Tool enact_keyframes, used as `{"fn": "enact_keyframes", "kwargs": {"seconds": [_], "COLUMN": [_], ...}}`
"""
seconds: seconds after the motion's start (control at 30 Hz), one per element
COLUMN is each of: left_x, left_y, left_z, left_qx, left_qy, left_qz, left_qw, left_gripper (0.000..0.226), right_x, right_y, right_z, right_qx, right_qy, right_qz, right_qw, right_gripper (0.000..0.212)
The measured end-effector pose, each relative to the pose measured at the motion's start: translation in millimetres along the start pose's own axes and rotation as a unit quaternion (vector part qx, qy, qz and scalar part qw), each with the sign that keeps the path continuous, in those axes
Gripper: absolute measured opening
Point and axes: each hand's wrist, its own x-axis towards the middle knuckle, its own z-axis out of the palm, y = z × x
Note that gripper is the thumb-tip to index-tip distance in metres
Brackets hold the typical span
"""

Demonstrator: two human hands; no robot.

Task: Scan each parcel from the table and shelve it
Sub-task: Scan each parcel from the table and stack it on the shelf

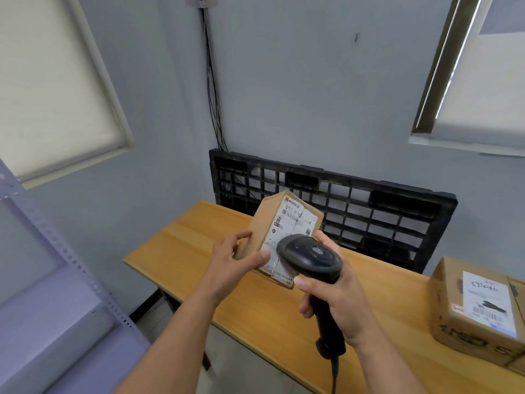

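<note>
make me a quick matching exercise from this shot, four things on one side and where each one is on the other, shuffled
Things:
1. small parcel
2. scanner
3. large parcel
4. black pallet

Places:
A. resting on the table at right
B. leaning on the wall behind the table
C. in the left hand
D. in the right hand

Pairs: 1-C, 2-D, 3-A, 4-B

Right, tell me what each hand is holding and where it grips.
The left hand holds the small box by its lower left side. The right hand holds the scanner by its handle.
</note>
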Motion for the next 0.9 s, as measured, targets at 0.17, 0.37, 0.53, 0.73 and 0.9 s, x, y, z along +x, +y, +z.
{"fn": "enact_keyframes", "kwargs": {"seconds": [0.17, 0.37, 0.53, 0.73, 0.9], "left_x": [-8.8, -7.2, -4.3, -2.6, -8.1], "left_y": [2.4, -0.1, 1.1, 8.6, 6.2], "left_z": [-2.4, -3.8, -20.2, -56.1, -72.1], "left_qx": [-0.015, -0.086, -0.117, -0.104, -0.099], "left_qy": [0.018, 0.018, 0.077, 0.104, 0.116], "left_qz": [0.006, -0.015, -0.008, 0.004, 0.004], "left_qw": [1.0, 0.996, 0.99, 0.989, 0.988], "left_gripper": [0.076, 0.073, 0.067, 0.075, 0.068], "right_x": [4.6, 5.7, 5.9, 0.8, -6.9], "right_y": [3.2, 16.4, 10.8, -17.9, -33.5], "right_z": [6.1, 16.3, 17.5, 8.4, 8.4], "right_qx": [0.046, 0.055, 0.005, -0.006, 0.001], "right_qy": [0.007, -0.004, -0.061, -0.107, -0.13], "right_qz": [-0.016, 0.005, 0.005, -0.028, -0.023], "right_qw": [0.999, 0.998, 0.998, 0.994, 0.991], "right_gripper": [0.078, 0.094, 0.099, 0.095, 0.106]}}
